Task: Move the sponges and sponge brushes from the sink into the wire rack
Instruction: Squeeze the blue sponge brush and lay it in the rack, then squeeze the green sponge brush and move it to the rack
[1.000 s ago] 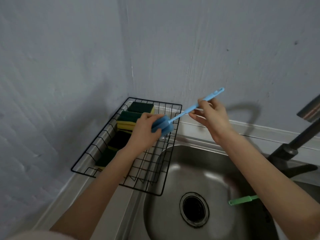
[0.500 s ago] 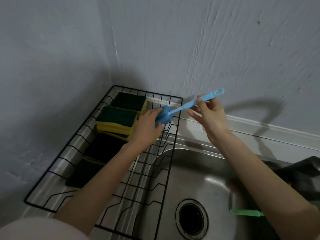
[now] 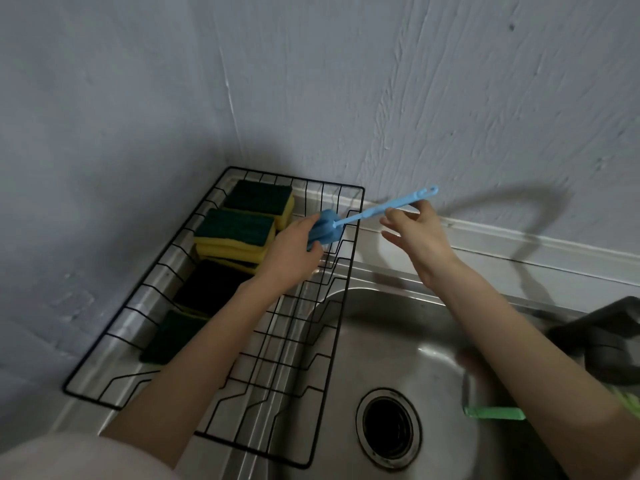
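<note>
While the left hand [image 3: 291,256] wraps its fingers around the blue foam head of the blue brush [image 3: 349,221], the right hand [image 3: 417,233] sits just under the far part of the handle with its fingers spread and loose; whether a fingertip touches the handle cannot be told. The brush is held above the wire rack [image 3: 343,271], over the rack's far right corner, with its head inside the rack's outline and its handle slanting up and out past the rack's right rim toward the wall [image 3: 415,98]. Inside the rack, along its left side, lie the sponges [image 3: 235,233]: one green-topped yellow sponge in the far corner, a stack of them just nearer, and two darker ones nearer still, partly behind the left forearm. To the right of the rack lies the steel sink [image 3: 398,341], with its round drain [image 3: 389,427] beside the rack's near right corner. A green handle [image 3: 493,412] rests in the sink, well to the right of the rack, partly hidden by the right forearm.
</note>
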Motion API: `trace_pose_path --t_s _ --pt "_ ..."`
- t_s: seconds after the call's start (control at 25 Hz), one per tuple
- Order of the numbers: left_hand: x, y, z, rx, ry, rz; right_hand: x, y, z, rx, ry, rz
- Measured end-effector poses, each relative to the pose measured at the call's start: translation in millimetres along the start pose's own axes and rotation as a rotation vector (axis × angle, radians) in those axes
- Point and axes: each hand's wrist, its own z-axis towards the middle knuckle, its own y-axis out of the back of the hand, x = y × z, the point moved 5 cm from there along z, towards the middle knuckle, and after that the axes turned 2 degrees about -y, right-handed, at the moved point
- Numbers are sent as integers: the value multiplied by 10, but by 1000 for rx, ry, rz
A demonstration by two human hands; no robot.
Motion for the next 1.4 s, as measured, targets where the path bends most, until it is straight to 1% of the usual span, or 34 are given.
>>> trace_pose_path --t_s 0.12,0.24,0.36,0.44,0.64,0.76,0.84,0.92,1.08,1.28,1.4 --pt "-212 68 -179 13 -26 35 62 130 -222 6 -23 -41" --pt "-533 114 -404 -1 -81 42 126 335 -491 11 21 -58" --pt "-817 77 -656 -26 -141 56 144 594 -790 -17 150 -292" --pt "-976 -15 -852 -20 -146 24 107 776 -990 -3 214 -445" --pt "-1341 -526 -1285 65 -187 13 -110 1403 -1381 13 233 -716" --pt "-1419 -899 -1429 102 -142 -39 -187 1796 -1548 -7 232 -840" --pt "-1475 -1201 -1506 143 -103 -94 -238 2031 -1609 -25 228 -880" --pt "-1551 -1518 -1565 179 -107 -131 -316 2238 -1623 -47 207 -906" --pt "-1689 -2066 -1640 308 -78 -173 -560 2567 -1567 -82 137 -998" --pt "-1675 -2532 -1641 425 57 -233 -901 2701 -1476 24 -36 -1077" --pt "-1661 -2660 -1653 467 125 -351 -1023 2665 -1429 52 -30 -1006"
